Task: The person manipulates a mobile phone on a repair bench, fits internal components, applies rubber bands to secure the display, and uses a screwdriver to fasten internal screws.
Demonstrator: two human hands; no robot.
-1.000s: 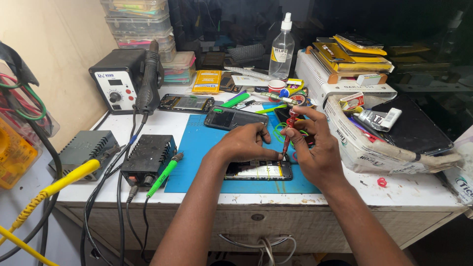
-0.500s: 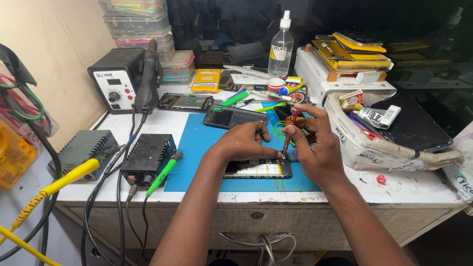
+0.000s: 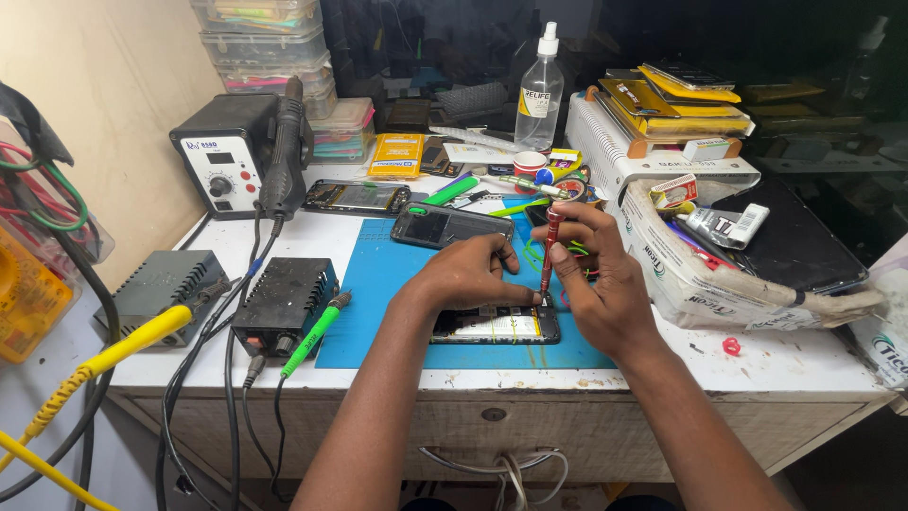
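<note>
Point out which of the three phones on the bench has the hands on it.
The opened phone at the blue mat's front edge; the other two lie untouched farther back.

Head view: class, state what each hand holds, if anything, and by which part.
Right hand pinches a slim red screwdriver around its upper shaft. Left hand presses the opened black phone flat, gripping nothing.

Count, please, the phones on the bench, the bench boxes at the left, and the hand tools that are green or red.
Phones: 3 (opened phone, dark phone, phone near station)
Bench boxes: 3 (hot-air station, black box, grey box)
Tools: 2 (red screwdriver, green-handled iron)
Total: 8
</note>
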